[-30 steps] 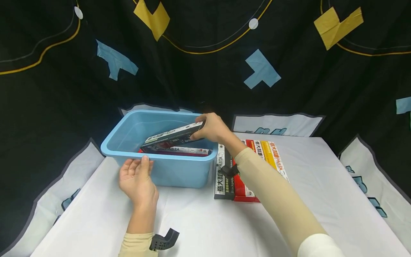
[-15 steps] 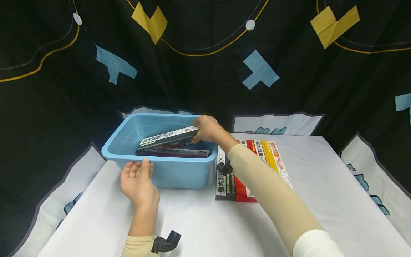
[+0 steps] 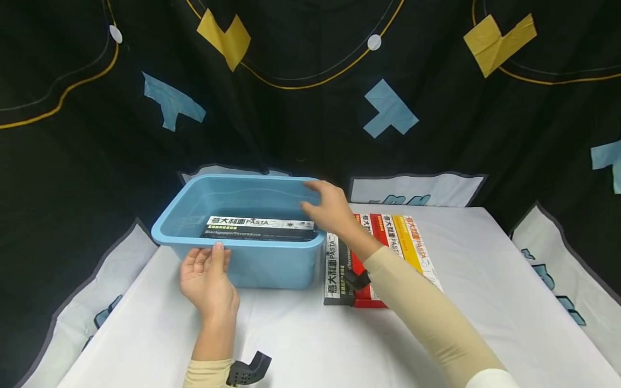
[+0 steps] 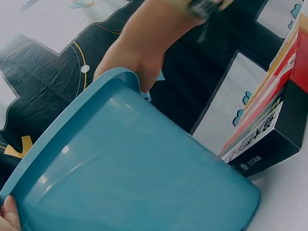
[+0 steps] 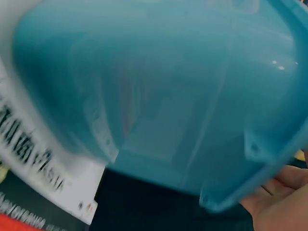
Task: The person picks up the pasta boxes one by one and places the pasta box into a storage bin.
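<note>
A light-blue plastic bin (image 3: pixel 271 264) stands on the table, with a black pasta box (image 3: pixel 259 229) lying inside near its front wall. My left hand (image 3: pixel 208 277) holds the bin's front rim near the left corner, thumb against the rim. Above the bin's right end is my right hand (image 3: pixel 332 207), fingers apart and gently bent, with nothing between them. The bin's outer wall (image 4: pixel 134 163) fills much of the left wrist view, where a fingertip shows at the rim. In the right wrist view, the right hand (image 5: pixel 281 199) appears beside the bin rim.
To the right of the bin, several pasta boxes lie side by side: a black box (image 3: pixel 335 272), a red box (image 3: pixel 365 299) and a yellow-and-white box (image 3: pixel 412 237) among them. The right forearm partly covers them. A dark curtain (image 3: pixel 301 124) hangs behind the white table (image 3: pixel 310 339).
The black pasta box, tilted in the right hand before, now lies down in the bin. The right hand has let it go and moved slightly right. The left hand stays at the rim.
</note>
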A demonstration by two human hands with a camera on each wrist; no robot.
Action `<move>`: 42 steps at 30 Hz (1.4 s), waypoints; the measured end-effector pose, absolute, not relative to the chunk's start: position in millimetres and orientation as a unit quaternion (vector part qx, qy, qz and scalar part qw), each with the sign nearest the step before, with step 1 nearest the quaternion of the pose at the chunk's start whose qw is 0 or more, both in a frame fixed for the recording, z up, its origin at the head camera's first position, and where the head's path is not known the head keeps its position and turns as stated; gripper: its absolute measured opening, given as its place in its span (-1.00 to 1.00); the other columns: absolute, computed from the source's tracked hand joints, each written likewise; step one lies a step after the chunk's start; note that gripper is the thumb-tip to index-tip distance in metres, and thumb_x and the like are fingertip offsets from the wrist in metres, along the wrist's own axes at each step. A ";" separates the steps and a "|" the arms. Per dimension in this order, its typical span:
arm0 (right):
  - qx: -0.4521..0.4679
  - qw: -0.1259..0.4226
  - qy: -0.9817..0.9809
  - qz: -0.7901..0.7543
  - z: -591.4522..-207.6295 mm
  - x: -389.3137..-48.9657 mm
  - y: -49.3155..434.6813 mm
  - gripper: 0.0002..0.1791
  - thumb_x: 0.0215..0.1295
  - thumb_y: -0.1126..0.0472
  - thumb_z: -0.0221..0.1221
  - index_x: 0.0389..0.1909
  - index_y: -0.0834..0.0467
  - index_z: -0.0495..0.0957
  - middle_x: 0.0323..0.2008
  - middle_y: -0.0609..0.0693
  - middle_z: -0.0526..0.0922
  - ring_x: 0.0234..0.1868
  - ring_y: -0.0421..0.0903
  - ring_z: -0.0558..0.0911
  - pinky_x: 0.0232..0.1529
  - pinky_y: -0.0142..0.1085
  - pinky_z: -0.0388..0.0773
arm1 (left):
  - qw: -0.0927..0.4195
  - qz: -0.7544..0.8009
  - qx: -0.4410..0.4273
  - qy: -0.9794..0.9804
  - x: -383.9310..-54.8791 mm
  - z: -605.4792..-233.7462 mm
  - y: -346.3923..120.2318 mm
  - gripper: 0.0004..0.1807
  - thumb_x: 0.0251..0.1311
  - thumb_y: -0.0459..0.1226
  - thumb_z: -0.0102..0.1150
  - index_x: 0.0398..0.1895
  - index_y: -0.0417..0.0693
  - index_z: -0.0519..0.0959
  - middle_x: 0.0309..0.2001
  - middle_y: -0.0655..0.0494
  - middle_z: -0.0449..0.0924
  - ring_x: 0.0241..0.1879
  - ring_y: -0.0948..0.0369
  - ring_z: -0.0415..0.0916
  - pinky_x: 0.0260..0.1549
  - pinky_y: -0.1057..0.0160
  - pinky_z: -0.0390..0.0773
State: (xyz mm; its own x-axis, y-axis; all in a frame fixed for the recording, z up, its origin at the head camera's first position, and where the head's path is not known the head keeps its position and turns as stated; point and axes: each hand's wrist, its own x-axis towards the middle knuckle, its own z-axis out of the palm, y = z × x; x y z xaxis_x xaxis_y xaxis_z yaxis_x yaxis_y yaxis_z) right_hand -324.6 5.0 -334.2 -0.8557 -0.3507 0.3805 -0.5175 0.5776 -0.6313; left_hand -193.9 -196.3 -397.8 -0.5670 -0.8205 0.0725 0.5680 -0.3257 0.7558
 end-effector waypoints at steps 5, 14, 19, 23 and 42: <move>0.204 0.115 -0.864 0.445 -349.0 -313.0 43.0 -0.42 0.29 0.06 0.23 0.32 0.09 0.41 0.26 -0.01 0.48 0.24 -0.02 0.47 0.19 -0.16 0.51 | 0.432 -0.804 0.159 -0.376 -194.3 -395.4 -196.9 -0.52 0.07 -0.42 0.40 0.02 -0.31 0.39 -0.15 -0.18 0.44 -0.26 0.14 0.58 -0.17 0.24 0.69; 0.177 0.198 -0.843 0.467 -357.5 -289.0 111.4 -0.36 0.24 0.11 0.30 0.33 0.15 0.39 0.30 0.01 0.43 0.32 -0.02 0.39 0.26 -0.17 0.44 | 0.429 -0.809 0.161 -0.367 -194.6 -396.6 -194.8 -0.54 0.07 -0.47 0.38 0.00 -0.32 0.39 -0.14 -0.19 0.45 -0.25 0.14 0.60 -0.15 0.23 0.69; 0.135 0.207 -0.857 0.452 -361.9 -274.6 142.8 -0.27 0.21 0.07 0.35 0.37 0.14 0.33 0.35 0.07 0.36 0.34 0.07 0.36 0.26 -0.07 0.44 | 0.435 -0.809 0.154 -0.365 -194.6 -397.8 -194.9 -0.56 0.08 -0.49 0.36 -0.01 -0.34 0.39 -0.15 -0.20 0.44 -0.27 0.15 0.61 -0.17 0.24 0.69; 0.091 0.193 -0.880 0.425 -370.3 -267.0 167.7 -0.19 0.20 -0.01 0.34 0.42 0.12 0.27 0.39 0.11 0.30 0.34 0.16 0.34 0.21 0.04 0.46 | 0.434 -0.810 0.153 -0.364 -194.8 -397.6 -194.5 -0.56 0.07 -0.48 0.37 -0.02 -0.34 0.39 -0.15 -0.20 0.44 -0.27 0.15 0.61 -0.17 0.24 0.69; 0.028 0.030 -0.957 0.287 -434.6 -244.2 221.1 0.17 -0.07 -0.24 0.44 0.39 0.39 0.15 0.28 0.36 0.33 0.19 0.28 0.36 0.13 0.26 0.44 | 0.434 -0.816 0.156 -0.347 -195.7 -396.8 -194.0 -0.55 0.02 -0.51 0.40 -0.06 -0.34 0.39 -0.21 -0.17 0.42 -0.34 0.17 0.57 -0.23 0.27 0.71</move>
State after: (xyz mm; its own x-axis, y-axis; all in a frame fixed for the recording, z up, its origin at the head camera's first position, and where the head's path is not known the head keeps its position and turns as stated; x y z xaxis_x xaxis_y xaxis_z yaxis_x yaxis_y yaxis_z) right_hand -244.2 221.1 -434.6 -0.9967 -0.0360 0.0732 -0.0704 0.8333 -0.5483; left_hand -195.7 -194.0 -396.8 -0.5742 -0.8174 0.0470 0.6006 -0.3815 0.7027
